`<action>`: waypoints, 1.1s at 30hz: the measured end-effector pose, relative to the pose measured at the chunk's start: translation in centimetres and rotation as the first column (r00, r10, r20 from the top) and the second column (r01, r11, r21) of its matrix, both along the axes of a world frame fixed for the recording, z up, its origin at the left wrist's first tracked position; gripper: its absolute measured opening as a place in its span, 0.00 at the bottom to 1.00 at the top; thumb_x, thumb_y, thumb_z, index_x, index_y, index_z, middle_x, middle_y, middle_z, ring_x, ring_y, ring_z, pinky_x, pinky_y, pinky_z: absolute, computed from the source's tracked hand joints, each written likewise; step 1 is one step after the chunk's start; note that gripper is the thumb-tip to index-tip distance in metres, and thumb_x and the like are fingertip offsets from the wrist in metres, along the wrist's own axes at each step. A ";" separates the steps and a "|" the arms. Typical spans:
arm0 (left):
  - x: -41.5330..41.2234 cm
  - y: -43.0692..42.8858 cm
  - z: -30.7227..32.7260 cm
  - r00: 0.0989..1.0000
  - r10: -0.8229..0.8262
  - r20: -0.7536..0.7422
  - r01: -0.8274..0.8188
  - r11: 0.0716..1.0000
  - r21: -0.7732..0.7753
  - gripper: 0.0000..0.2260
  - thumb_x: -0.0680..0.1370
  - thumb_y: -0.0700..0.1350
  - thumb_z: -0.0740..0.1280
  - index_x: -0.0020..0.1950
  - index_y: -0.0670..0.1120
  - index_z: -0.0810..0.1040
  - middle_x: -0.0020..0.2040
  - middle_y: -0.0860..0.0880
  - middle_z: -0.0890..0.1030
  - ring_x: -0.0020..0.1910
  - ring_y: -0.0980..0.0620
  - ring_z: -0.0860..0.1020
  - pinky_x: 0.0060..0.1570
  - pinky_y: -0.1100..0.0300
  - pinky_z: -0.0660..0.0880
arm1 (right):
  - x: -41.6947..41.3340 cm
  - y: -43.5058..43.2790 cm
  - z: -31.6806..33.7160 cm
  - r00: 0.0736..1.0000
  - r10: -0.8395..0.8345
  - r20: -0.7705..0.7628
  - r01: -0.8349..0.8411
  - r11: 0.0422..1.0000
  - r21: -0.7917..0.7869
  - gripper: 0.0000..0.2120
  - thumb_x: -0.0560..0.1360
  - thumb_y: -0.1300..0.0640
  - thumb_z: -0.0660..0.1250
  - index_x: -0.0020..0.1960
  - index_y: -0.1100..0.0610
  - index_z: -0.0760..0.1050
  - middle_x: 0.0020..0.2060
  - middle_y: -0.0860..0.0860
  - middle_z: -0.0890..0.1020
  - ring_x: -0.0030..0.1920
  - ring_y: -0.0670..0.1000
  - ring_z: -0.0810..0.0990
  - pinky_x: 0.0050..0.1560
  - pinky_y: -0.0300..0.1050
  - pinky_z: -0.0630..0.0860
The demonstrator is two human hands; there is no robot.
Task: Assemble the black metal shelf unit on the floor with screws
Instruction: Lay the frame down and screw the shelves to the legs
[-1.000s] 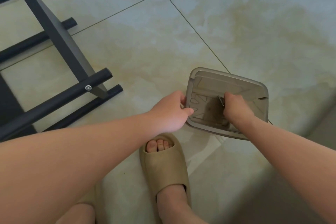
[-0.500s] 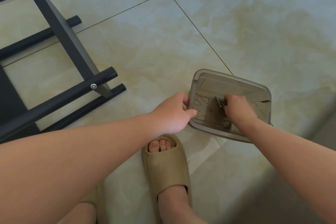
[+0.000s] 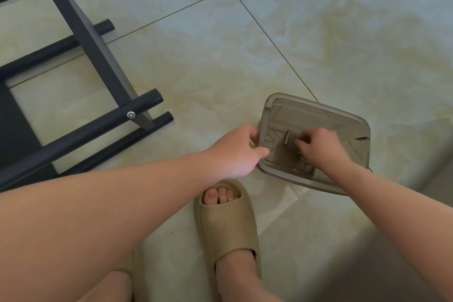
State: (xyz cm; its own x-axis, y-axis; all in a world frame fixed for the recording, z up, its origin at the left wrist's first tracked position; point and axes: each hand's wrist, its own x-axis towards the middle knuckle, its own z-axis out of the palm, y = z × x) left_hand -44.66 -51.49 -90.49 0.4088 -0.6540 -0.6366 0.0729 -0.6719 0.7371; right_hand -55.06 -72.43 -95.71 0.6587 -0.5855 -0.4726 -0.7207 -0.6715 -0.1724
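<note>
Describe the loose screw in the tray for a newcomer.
On the floor, right of the black shelf frame, sits a smoky plastic tray. Inside, the screw lies left of the right hand: long and slim, unlike the small bits beneath that hand.

Open tile floor (image 3: 220, 68) between shelf frame (image 3: 93, 39) and tray (image 3: 318, 106), slipper (image 3: 228, 228) just below
</note>
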 end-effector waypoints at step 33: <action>12.7 18.7 6.3 0.443 0.777 -0.447 -0.882 0.466 -0.064 0.18 0.80 0.32 0.51 0.50 0.41 0.81 0.37 0.47 0.78 0.31 0.54 0.76 0.28 0.64 0.69 | 17.7 20.3 11.8 0.695 0.694 0.188 -0.717 0.688 0.112 0.22 0.78 0.44 0.68 0.69 0.50 0.73 0.62 0.45 0.78 0.63 0.48 0.74 0.64 0.44 0.69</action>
